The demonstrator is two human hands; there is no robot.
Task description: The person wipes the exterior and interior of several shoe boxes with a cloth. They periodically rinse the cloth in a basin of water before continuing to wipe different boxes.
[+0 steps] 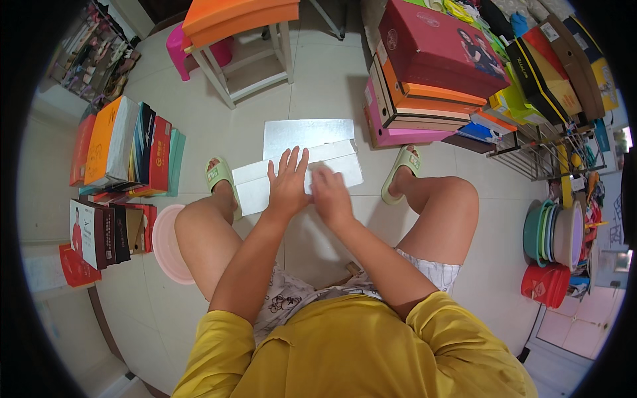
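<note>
A folded white cardboard piece [254,191] lies between my slippered feet, with creases running along its length. My left hand [288,186] rests flat on its left part with the fingers spread. Just to the right, my right hand [329,191] touches the same cardboard; it is blurred and its fingers are bent, so whether it holds anything cannot be made out. Beyond the folded piece, a flat silvery-white sheet [308,132] lies on the tiled floor, partly covered by the cardboard's far edge.
Shoe boxes are stacked at the right [423,54] and left [107,144]. A pink basin [166,244] stands by my left leg. Ahead are a wooden stool [239,92] bearing an orange box [244,20] and a pink plastic stool [176,47]. Green slippers [408,159] are on my feet.
</note>
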